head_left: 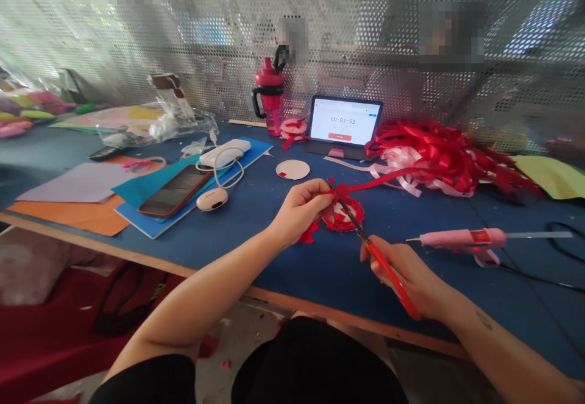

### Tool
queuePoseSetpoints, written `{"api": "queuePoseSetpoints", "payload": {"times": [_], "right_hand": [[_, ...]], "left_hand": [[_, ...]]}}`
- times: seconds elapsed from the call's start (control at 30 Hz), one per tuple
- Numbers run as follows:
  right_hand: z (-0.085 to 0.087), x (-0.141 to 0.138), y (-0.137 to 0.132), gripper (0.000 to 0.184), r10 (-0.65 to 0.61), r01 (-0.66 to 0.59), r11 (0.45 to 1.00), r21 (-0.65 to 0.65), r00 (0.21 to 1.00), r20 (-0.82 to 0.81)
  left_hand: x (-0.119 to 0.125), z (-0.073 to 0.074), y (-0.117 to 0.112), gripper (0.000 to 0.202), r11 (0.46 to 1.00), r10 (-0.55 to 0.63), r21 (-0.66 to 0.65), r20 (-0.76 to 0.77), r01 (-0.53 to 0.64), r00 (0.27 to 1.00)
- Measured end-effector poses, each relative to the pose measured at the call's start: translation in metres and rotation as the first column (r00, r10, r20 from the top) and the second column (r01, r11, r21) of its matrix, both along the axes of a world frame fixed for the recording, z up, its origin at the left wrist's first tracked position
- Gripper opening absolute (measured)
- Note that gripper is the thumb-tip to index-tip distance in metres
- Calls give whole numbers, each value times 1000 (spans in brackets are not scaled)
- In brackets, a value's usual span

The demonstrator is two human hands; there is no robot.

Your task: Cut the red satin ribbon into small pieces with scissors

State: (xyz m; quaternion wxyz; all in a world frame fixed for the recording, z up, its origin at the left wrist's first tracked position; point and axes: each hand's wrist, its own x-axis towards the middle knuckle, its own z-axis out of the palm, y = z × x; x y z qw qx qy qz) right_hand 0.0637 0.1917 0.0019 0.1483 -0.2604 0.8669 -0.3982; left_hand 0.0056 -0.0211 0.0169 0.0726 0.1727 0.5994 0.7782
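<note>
Between the fingers of my left hand point(299, 209) is pinched a red ribbon point(377, 181), which stretches right toward a heap of ribbons point(425, 157). My right hand point(406, 270) grips red-handled scissors point(390, 276); their dark blades cross the ribbon beside my left fingertips. Beneath the blades lies a round red ribbon piece point(354, 216) with a white middle, partly covered by the scissors. Small red ribbon bits point(309, 233) show under my left hand. A pale round disc point(292, 170) with a red scrap on it lies just beyond.
A pink glue gun point(466, 237) lies at right, its cord trailing. Behind stand a tablet point(345, 120) showing a timer and a red bottle point(269, 96). At left are a phone point(176, 191), a white power bank point(226, 153) with cable, and coloured sheets point(68, 183).
</note>
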Motion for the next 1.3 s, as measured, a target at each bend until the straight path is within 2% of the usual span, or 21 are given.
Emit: {"api": "queuePoseSetpoints", "payload": {"times": [0.27, 0.5, 0.6, 0.83, 0.93, 1.07, 1.3], "right_hand": [[0, 2, 0, 34, -5, 5, 1000, -2, 1000, -9], [-3, 1, -1, 34, -73, 72, 996, 43, 997, 12], [-2, -1, 1, 36, -59, 59, 998, 9, 998, 7], [-6, -1, 9, 61, -46, 44, 993, -109, 999, -17], [-8, -1, 12, 63, -25, 20, 997, -73, 997, -69], [-8, -1, 12, 51, -6, 7, 1000, 12, 991, -132], [-6, -1, 9, 52, -3, 8, 999, 49, 995, -96]], "left_hand": [[0, 0, 0, 16, 1000, 14, -27, 4, -14, 1000], [-1, -1, 0, 13, 1000, 3, -25, 4, -3, 1000], [0, 0, 0, 15, 999, 13, -31, -2, -13, 1000], [-1, -2, -2, 8, 998, 20, 52, -46, -18, 999], [-2, -3, -3, 9, 996, 13, 84, -52, -9, 999], [-2, -3, -2, 9, 997, 53, 53, -20, -52, 998], [-3, -3, -1, 18, 996, 88, -3, -7, -88, 996]]}}
